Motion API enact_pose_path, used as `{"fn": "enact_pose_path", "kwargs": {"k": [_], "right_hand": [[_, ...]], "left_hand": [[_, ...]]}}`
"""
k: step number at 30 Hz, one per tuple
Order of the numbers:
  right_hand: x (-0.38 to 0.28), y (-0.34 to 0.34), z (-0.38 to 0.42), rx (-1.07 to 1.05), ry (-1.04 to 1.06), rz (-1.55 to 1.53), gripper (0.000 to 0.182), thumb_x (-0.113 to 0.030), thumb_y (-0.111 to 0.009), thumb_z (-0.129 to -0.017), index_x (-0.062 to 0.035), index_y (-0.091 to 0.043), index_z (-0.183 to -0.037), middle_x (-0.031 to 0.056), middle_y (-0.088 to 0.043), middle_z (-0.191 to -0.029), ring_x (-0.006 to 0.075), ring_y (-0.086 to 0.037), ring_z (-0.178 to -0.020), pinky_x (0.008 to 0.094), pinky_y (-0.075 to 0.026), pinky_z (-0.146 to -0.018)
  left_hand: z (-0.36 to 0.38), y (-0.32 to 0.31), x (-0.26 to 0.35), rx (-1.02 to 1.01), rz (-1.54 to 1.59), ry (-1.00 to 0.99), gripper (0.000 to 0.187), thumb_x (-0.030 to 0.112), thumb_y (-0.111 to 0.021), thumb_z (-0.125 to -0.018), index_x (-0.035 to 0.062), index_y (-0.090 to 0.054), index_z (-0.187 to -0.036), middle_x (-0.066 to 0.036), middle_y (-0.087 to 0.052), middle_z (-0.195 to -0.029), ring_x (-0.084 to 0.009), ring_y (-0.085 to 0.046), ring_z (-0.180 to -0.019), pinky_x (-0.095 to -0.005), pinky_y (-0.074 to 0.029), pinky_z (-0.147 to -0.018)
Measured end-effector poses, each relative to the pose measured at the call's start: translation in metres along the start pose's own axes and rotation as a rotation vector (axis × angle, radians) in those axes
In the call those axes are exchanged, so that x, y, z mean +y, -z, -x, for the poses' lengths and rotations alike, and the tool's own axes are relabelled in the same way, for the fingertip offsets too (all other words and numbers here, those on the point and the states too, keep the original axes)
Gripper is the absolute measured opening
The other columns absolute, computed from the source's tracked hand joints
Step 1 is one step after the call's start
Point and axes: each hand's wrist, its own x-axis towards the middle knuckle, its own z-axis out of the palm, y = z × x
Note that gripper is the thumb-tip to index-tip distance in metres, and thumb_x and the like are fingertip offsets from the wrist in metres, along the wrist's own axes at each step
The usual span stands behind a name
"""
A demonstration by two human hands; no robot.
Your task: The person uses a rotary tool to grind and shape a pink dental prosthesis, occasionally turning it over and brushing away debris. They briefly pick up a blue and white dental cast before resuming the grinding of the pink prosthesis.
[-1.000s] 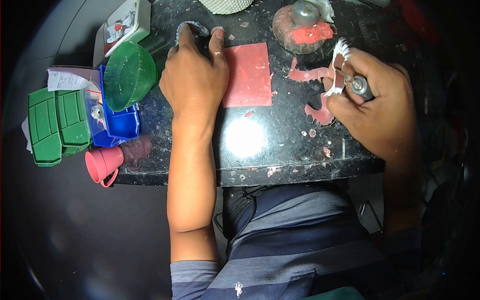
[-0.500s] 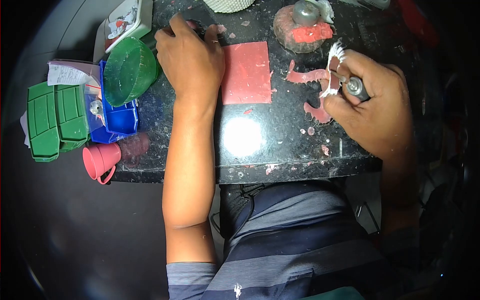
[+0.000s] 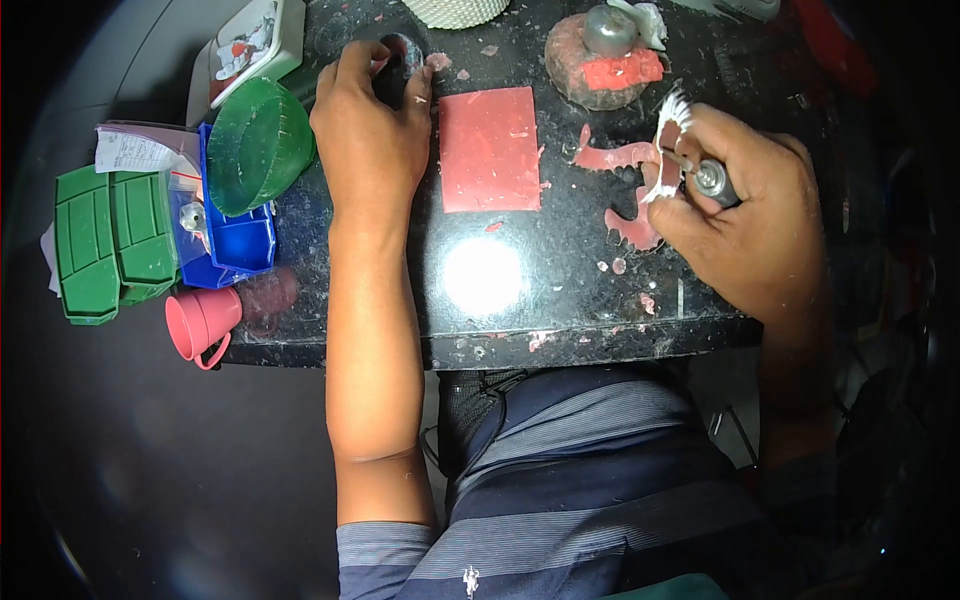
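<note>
My left hand [image 3: 370, 130] is at the back of the black worktop, its fingers and thumb curled around a dark, shiny curved piece [image 3: 408, 50] that they partly hide. My right hand [image 3: 755, 195] grips a tool with a round metal end [image 3: 714, 180]. A thin shank joins that end to a brush head [image 3: 672, 135] with a brownish middle and frayed white bristles. Just left of the brush lie scalloped pink wax strips [image 3: 618, 157], partly covered by the brush and fingers. A square pink wax sheet [image 3: 490, 150] lies flat between my hands.
A metal ball-topped burner-like pot [image 3: 610, 35] stands on a rough round base with a red block. At left are a green bowl [image 3: 258, 145], blue bin [image 3: 240, 245], green trays [image 3: 115, 235], white tub [image 3: 290, 50] and pink cup [image 3: 205, 320] by the edge. Pink scraps dot the worktop [image 3: 580, 310].
My left hand has shifted slightly left and its fingers have opened a little, showing more of the dark curved piece. My right hand and the brush tool have barely moved.
</note>
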Motion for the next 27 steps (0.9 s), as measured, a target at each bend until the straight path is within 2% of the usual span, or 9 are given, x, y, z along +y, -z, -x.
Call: {"fn": "enact_pose_path", "kwargs": {"k": [2, 9, 11, 13, 17, 18, 20, 22, 27], "right_hand": [[-0.0015, 0.0011, -0.0004, -0.005, -0.017, -0.012, 0.015, 0.003, -0.068, -0.070, 0.0000, -0.060, -0.083, 0.0022, -0.048, -0.058, 0.0057, -0.046, -0.051, 0.0256, -0.039, -0.052], [-0.0046, 0.0003, 0.0012, -0.027, -0.101, 0.022, 0.016, 0.001, -0.068, -0.070, -0.0002, -0.061, -0.085, 0.0048, -0.054, -0.061, 0.0095, -0.053, -0.053, 0.0263, -0.042, -0.055], [-0.0024, 0.0005, 0.0008, -0.017, -0.078, 0.018, 0.017, 0.000, -0.068, -0.070, -0.0003, -0.061, -0.085, 0.0054, -0.055, -0.061, 0.0110, -0.054, -0.052, 0.0268, -0.043, -0.055], [-0.0021, 0.0021, -0.0003, -0.046, -0.036, -0.005, 0.017, 0.000, -0.068, -0.070, -0.0004, -0.062, -0.086, 0.0064, -0.057, -0.063, 0.0135, -0.057, -0.053, 0.0277, -0.045, -0.056], [-0.0011, 0.0015, 0.0003, -0.055, -0.066, -0.028, 0.017, 0.000, -0.069, -0.070, -0.0005, -0.062, -0.086, 0.0065, -0.058, -0.064, 0.0132, -0.058, -0.054, 0.0277, -0.045, -0.057], [0.0002, 0.0014, 0.0003, -0.040, -0.014, 0.016, 0.018, 0.000, -0.069, -0.070, -0.0005, -0.062, -0.086, 0.0065, -0.058, -0.064, 0.0133, -0.058, -0.054, 0.0276, -0.045, -0.057], [-0.0004, 0.0014, 0.0004, -0.026, 0.038, 0.060, 0.018, 0.000, -0.069, -0.070, -0.0006, -0.062, -0.086, 0.0066, -0.058, -0.064, 0.0133, -0.058, -0.054, 0.0276, -0.046, -0.057], [-0.0044, 0.0017, 0.0004, -0.044, -0.077, 0.005, 0.018, 0.000, -0.069, -0.070, -0.0005, -0.062, -0.086, 0.0065, -0.058, -0.063, 0.0134, -0.058, -0.054, 0.0276, -0.046, -0.057], [-0.0037, 0.0007, 0.0012, -0.044, -0.088, 0.002, 0.018, 0.001, -0.069, -0.070, 0.0000, -0.062, -0.087, 0.0062, -0.058, -0.063, 0.0126, -0.058, -0.054, 0.0273, -0.045, -0.056]], "left_hand": [[-0.0002, 0.0008, -0.0003, 0.005, -0.015, -0.028, 0.030, 0.023, -0.081, -0.082, 0.0045, -0.069, -0.103, -0.018, -0.071, -0.104, -0.0330, -0.071, -0.097, -0.0391, -0.055, -0.085], [0.0004, -0.0010, -0.0021, 0.009, -0.060, -0.038, 0.030, 0.023, -0.080, -0.083, 0.0067, -0.070, -0.107, -0.018, -0.070, -0.104, -0.0328, -0.071, -0.095, -0.0395, -0.055, -0.084], [0.0002, 0.0005, -0.0008, -0.026, -0.010, -0.027, 0.031, 0.014, -0.077, -0.083, 0.0048, -0.068, -0.111, -0.024, -0.065, -0.109, -0.0410, -0.067, -0.097, -0.0442, -0.054, -0.087], [0.0003, 0.0000, -0.0014, -0.024, -0.012, -0.032, 0.031, 0.014, -0.077, -0.083, 0.0049, -0.068, -0.111, -0.023, -0.065, -0.109, -0.0410, -0.067, -0.097, -0.0443, -0.054, -0.087], [0.0006, 0.0001, -0.0016, -0.021, -0.014, -0.046, 0.031, 0.015, -0.077, -0.082, 0.0051, -0.068, -0.111, -0.023, -0.065, -0.108, -0.0405, -0.066, -0.098, -0.0444, -0.054, -0.087], [0.0006, -0.0005, -0.0023, -0.021, -0.014, -0.046, 0.031, 0.015, -0.077, -0.082, 0.0051, -0.068, -0.111, -0.023, -0.065, -0.108, -0.0405, -0.066, -0.098, -0.0444, -0.054, -0.087], [0.0003, -0.0023, -0.0046, 0.011, -0.069, -0.062, 0.031, 0.025, -0.079, -0.084, 0.0091, -0.071, -0.108, -0.017, -0.070, -0.105, -0.0344, -0.069, -0.096, -0.0406, -0.055, -0.084], [0.0000, -0.0027, -0.0047, 0.009, -0.072, -0.058, 0.031, 0.026, -0.079, -0.084, 0.0097, -0.070, -0.108, -0.017, -0.070, -0.105, -0.0344, -0.069, -0.097, -0.0408, -0.055, -0.085], [0.0002, -0.0029, -0.0049, 0.004, -0.097, -0.056, 0.031, 0.027, -0.079, -0.084, 0.0107, -0.070, -0.109, -0.016, -0.070, -0.105, -0.0345, -0.069, -0.098, -0.0414, -0.054, -0.085]]}}
